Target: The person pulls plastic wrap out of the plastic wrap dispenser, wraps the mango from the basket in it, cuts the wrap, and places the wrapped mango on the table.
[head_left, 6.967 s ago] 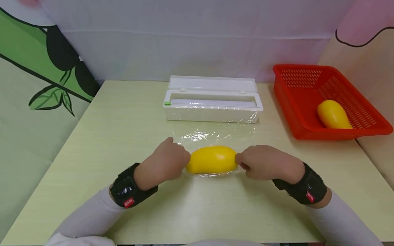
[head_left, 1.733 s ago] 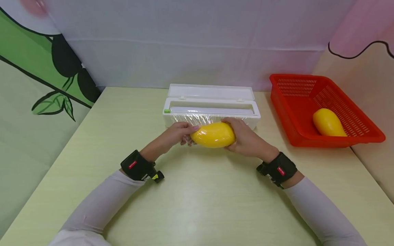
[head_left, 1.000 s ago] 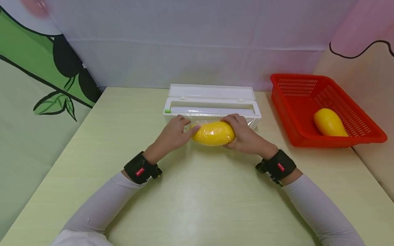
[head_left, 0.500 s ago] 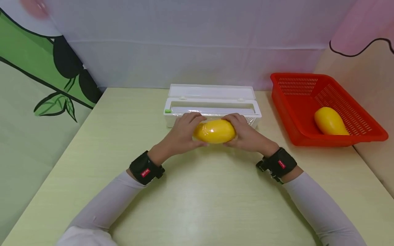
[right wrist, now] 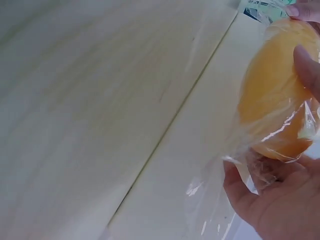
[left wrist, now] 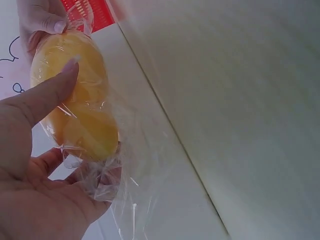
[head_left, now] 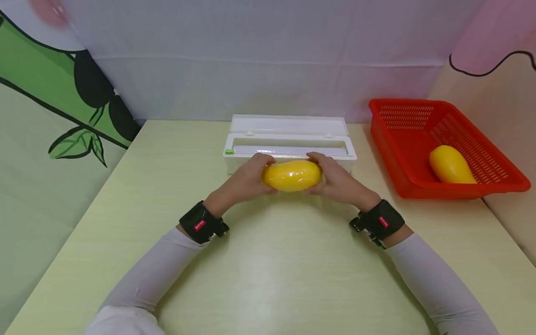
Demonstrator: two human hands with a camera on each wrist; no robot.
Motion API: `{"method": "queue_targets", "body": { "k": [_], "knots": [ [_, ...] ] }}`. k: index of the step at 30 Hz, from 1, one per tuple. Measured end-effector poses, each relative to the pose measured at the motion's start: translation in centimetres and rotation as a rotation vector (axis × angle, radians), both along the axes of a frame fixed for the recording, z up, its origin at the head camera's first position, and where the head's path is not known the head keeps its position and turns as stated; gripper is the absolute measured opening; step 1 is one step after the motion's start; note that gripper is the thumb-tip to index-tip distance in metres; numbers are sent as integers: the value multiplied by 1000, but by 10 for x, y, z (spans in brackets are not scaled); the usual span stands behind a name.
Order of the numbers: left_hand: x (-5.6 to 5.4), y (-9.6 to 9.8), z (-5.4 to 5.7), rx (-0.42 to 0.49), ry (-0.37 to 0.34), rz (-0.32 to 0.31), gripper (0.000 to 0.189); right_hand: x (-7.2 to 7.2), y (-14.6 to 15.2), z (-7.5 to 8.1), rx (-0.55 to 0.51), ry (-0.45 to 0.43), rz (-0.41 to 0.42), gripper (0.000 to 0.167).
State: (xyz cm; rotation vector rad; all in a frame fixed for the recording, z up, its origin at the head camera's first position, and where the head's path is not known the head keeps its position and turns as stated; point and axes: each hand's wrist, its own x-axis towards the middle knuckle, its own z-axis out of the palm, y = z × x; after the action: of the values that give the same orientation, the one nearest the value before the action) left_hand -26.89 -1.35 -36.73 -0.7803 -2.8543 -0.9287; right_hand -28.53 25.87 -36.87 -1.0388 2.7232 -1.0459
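Observation:
A yellow mango (head_left: 292,176), shiny with clear plastic wrap, is held between both hands in front of the wrap dispenser (head_left: 289,124). My left hand (head_left: 247,180) grips its left end, and my right hand (head_left: 338,185) grips the right end. In the left wrist view the thumb lies along the mango (left wrist: 82,95), and crumpled plastic wrap (left wrist: 102,180) bunches at the fingers. A loose sheet of film (right wrist: 200,195) trails from the mango toward the white dispenser in the right wrist view. The dispenser's lid stands open, with the roll (head_left: 289,150) showing inside.
At the right, a red basket (head_left: 423,190) holds another yellow mango (head_left: 450,165). A small green piece (head_left: 229,151) sits at the dispenser's left end. The pale table (head_left: 259,270) runs back to a cloth-covered wall (head_left: 201,88).
Seven seconds ago the mango lay on outstretched film nearer me; now it is wrapped and lifted close to the dispenser. Within the last second my left hand shifted from the film onto the mango's left end.

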Motion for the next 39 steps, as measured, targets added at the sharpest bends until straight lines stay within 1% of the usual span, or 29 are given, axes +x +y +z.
{"method": "queue_targets", "body": {
  "k": [2,4,7,11,13,15,17,20,22,24,26,29,31,33,36,39],
  "knots": [
    [0,-2,-1,14,-1,16,69,1,-1,1,-36,-10,-15,84],
    [-1,-4,-1,20,9,22,67,3,-2,1,-55,13,-21,78],
    [-1,-5,-1,7,23,17,64,6,-3,0,-35,102,-22,74],
    [-1,-4,1,-45,70,22,63,8,-2,-3,0,227,-34,73],
    [-1,-3,2,-54,83,28,63,8,-1,-3,17,262,-45,73],
    [0,-2,4,-41,64,35,61,7,0,-3,37,279,-50,73],
    [-1,-3,4,-13,32,44,61,8,0,-2,57,284,-57,74],
    [-2,-6,4,29,-5,64,62,8,-1,0,86,265,-62,75],
    [-3,-8,3,54,-10,79,64,7,0,0,88,233,-68,78],
    [-3,-9,3,75,-7,84,63,8,0,0,89,201,-76,77],
    [-4,-11,3,113,-9,82,61,8,0,0,86,188,-86,76],
    [-6,-14,3,191,-36,74,57,10,-2,1,83,206,-97,69],
    [-7,-16,3,224,-54,77,54,11,-4,0,76,230,-105,66],
    [-8,-17,3,231,-67,83,51,13,-6,0,72,258,-118,62],
    [-8,-17,3,213,-68,91,47,17,-8,1,68,283,-139,59],
    [-8,-17,4,207,-67,95,44,18,-9,2,98,290,-156,57]
  ]
}}
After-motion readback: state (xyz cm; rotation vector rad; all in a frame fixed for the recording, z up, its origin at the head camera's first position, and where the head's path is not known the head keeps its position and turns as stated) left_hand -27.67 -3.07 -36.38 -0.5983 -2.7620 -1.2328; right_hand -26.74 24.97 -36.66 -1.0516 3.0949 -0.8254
